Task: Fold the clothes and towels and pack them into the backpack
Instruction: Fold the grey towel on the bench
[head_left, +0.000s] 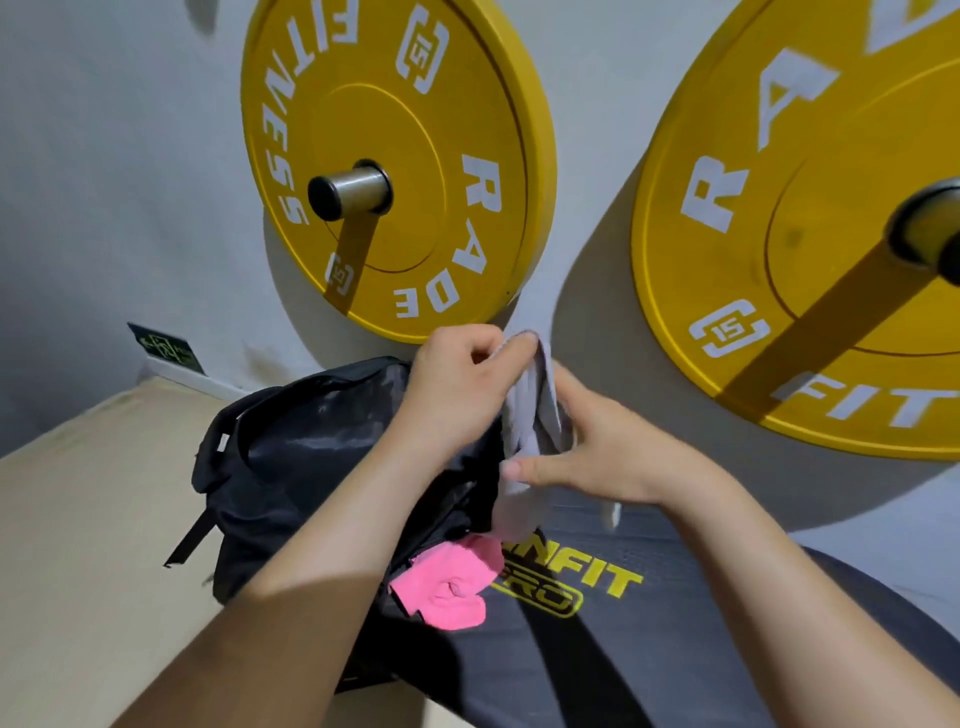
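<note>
We pinched the top of the grey towel (524, 415) with our left hand (457, 395). Our right hand (597, 457) squeezed its middle, above the black backpack (311, 457) on the mat (675, 623).

Two yellow plates (395, 156), one backpack (311, 441), two cloths (530, 431).

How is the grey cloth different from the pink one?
The pale grey cloth is lifted in the air, gripped by the left hand and the right hand; the bright pink cloth lies untouched against the black backpack. The grey cloth hangs long and narrow, while the pink cloth sits bunched and crumpled. Both are soft fabric pieces and neither is packed inside the backpack yet.
</note>
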